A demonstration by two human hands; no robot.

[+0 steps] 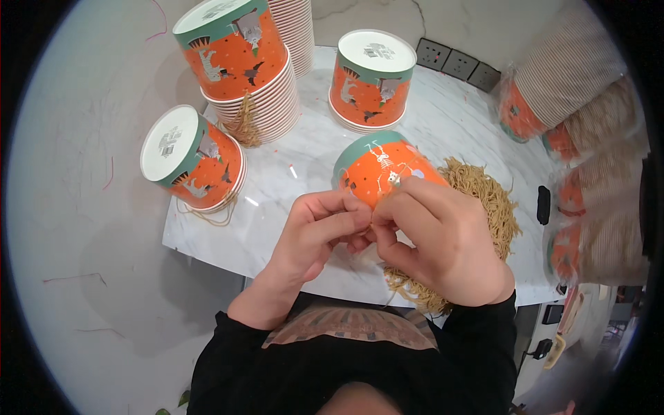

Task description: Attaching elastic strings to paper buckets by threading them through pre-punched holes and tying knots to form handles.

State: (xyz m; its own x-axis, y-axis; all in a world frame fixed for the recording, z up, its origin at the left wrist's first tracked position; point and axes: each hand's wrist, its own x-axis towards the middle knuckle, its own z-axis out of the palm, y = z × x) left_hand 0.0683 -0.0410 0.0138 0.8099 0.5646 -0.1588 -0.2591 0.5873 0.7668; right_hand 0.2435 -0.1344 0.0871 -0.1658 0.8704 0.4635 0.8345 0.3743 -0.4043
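Watching from afar, I take the meeting fingertips as my clock centre, with 12 o'clock away from the wearer. The left hand [315, 232] has its thumb and finger pinched together, and the right hand [446, 232] pinches right beside it; I cannot make out what, if anything, sits between the tips. The tub [380, 166] they work against lies tilted just beyond them at 12 o'clock, and the yarn [494, 200] spreads from 2 round to 5 o'clock, partly hidden under the right hand and wrist. My main worry is snagging: if that wrist drags, loose strands could catch and pull the pile along, most likely off the near edge at 5 o'clock, where some already reach the brink. The tub, being tilted and light-looking, could roll or skid if one pinch tugs harder than the other, and fine work this tight could slip simply because the fingers hide it. For moving, the best room I see is the bare table [277, 166] at 10 o'clock, bounded by the left tub [211, 162] and, at 11, the tall stack [249, 76]. Straight ahead, the far tub [370, 93] stands close behind the working one and limits any push that way; at 2 o'clock the wrapped tubs [574, 76] crowd the side.
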